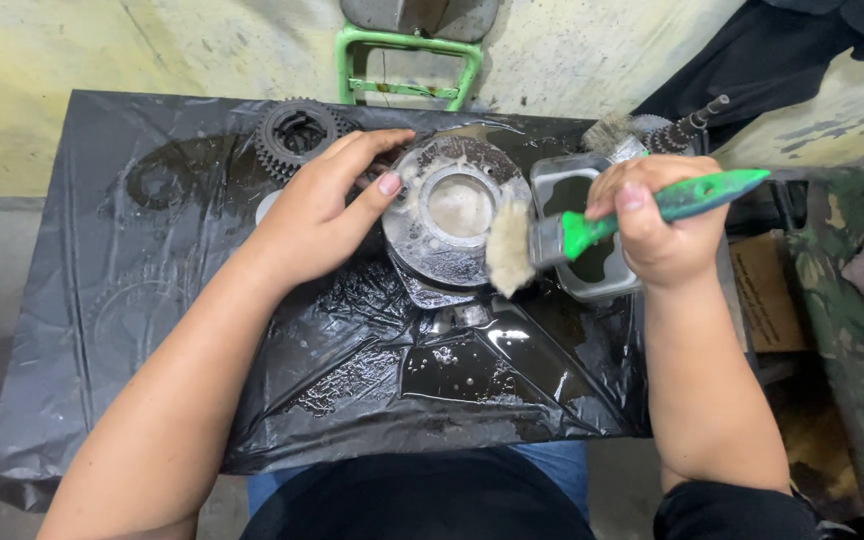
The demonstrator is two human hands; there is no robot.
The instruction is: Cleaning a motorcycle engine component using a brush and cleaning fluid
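Left hand (320,215) open, fingers spread, steadying the left rim of a round metal part (457,210) on the wet black plastic sheet (152,300). Right hand (664,222) closed around a green brush (592,228), bristles touching the part's right edge. Behind: a gear (295,132), a grey tub (577,200) of dark liquid.

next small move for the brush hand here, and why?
Probably sweep the paintbrush left across the round metal part. The bristles hang at its right edge, the face is wet and foamy, and the left hand braces its left rim while the right hand grips the green handle.
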